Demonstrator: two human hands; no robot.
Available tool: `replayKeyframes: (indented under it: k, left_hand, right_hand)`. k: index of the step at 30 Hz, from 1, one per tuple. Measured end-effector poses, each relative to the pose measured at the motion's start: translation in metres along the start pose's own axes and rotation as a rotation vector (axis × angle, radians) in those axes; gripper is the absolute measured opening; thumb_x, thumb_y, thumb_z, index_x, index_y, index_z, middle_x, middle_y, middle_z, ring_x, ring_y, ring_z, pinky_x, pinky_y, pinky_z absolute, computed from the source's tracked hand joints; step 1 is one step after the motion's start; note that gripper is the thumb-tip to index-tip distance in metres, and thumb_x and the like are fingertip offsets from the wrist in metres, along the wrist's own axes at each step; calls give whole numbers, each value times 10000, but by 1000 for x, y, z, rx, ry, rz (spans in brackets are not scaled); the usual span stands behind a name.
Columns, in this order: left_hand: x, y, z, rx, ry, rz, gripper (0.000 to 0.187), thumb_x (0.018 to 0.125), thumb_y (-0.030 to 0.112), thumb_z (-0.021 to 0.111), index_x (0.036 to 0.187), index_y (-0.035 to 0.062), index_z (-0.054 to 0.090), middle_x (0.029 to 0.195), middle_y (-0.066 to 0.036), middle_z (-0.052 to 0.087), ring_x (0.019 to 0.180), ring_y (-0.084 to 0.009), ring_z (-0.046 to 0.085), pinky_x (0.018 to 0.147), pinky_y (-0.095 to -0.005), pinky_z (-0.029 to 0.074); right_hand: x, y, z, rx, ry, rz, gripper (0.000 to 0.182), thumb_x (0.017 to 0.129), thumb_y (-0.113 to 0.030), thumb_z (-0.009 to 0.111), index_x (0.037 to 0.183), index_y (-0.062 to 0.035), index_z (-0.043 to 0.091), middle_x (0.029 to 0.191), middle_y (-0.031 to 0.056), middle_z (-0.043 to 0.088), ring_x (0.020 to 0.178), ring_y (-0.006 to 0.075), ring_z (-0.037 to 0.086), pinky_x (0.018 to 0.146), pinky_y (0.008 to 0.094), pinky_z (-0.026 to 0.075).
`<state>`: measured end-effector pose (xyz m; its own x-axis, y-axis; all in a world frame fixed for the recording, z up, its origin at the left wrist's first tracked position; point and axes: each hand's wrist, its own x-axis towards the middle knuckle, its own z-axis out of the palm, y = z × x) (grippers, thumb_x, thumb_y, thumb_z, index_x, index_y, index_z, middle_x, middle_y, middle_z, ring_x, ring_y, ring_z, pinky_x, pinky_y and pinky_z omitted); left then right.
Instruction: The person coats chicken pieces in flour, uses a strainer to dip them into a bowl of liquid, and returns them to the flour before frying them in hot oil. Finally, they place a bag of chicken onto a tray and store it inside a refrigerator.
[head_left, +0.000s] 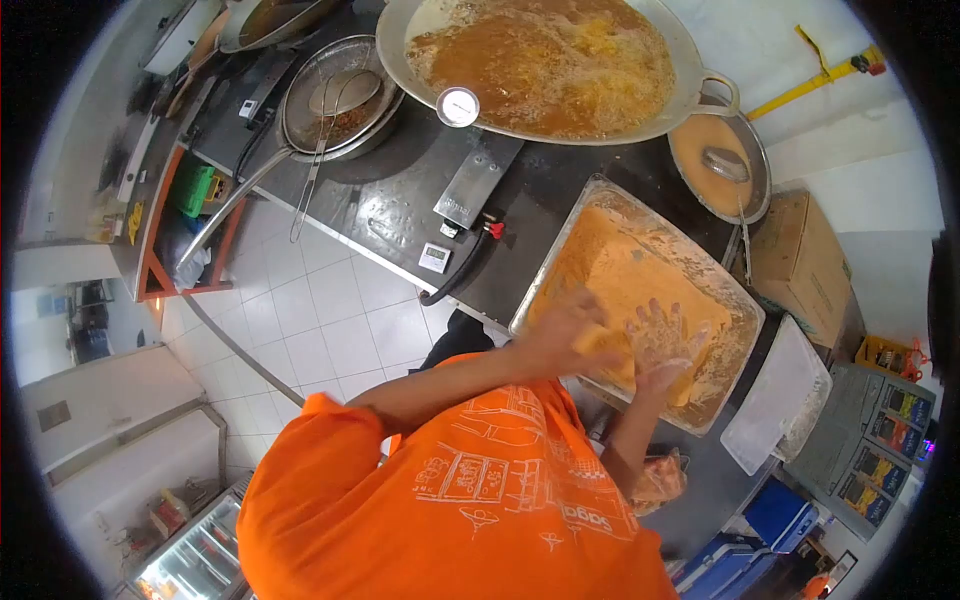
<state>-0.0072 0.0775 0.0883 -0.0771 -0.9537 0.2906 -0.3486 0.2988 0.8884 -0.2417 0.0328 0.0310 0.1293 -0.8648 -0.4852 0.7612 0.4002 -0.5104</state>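
A rectangular metal tray (pixel 733 378) of orange breading flour (pixel 650 262) lies at the counter's near edge. Over its near left part, my left hand (pixel 568 328) curls round a yellow-orange coated piece (pixel 607 346); motion blurs the fingers. My right hand (pixel 665 345), dusted with flour, is open beside it, fingers spread and resting on the breading. Behind the tray, a large wok (pixel 690 100) holds bubbling oil with yellow pieces frying in it, and a dial thermometer (pixel 458 107) is at its rim.
A pan of orange batter (pixel 705 150) with a ladle stands back right, near a cardboard box (pixel 800 265). Left of the wok, a strainer (pixel 290 115) sits over a bowl, its long handle reaching past the counter edge. A small timer (pixel 434 257) and black hose lie on the counter.
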Motion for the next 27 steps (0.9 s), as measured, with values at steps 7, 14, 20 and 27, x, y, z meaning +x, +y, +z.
replayKeyframes:
  k: [7, 14, 20, 27]
  left_hand:
    - [11, -12, 131, -206, -339, 69, 353, 798, 220, 720, 1050, 20, 574, 1001, -162, 558, 963, -364, 548, 860, -433, 461]
    - [36, -42, 110, 204, -378, 417, 249, 801, 121, 691, 1008, 46, 576, 919, -147, 568, 891, -327, 569, 763, -381, 498]
    - [69, 3, 87, -142, -365, 124, 186, 842, 142, 685, 975, 34, 614, 846, -85, 575, 819, -198, 572, 679, -311, 485]
    - [99, -30, 114, -327, -633, -372, 233, 964, 256, 594, 952, 26, 635, 876, -6, 620, 818, -94, 550, 757, -272, 459]
  right_hand:
    - [28, -4, -33, 307, -237, -62, 650, 992, -418, 458, 1514, -139, 187, 1549, 191, 242, 1343, 450, 355, 1046, 617, 356]
    - [1, -16, -1, -275, -16, -201, 598, 1018, -468, 366, 1481, -95, 309, 1474, 157, 406, 1294, 327, 449, 1027, 443, 410]
    - [12, 4, -32, -517, 237, -349, 420, 954, -304, 586, 1292, -59, 540, 1281, 107, 562, 1150, 198, 549, 904, 333, 461]
    - [-34, -38, -2, -1104, -104, -518, 449, 970, -298, 579, 1322, -26, 517, 1074, 86, 660, 958, 152, 617, 837, 298, 470]
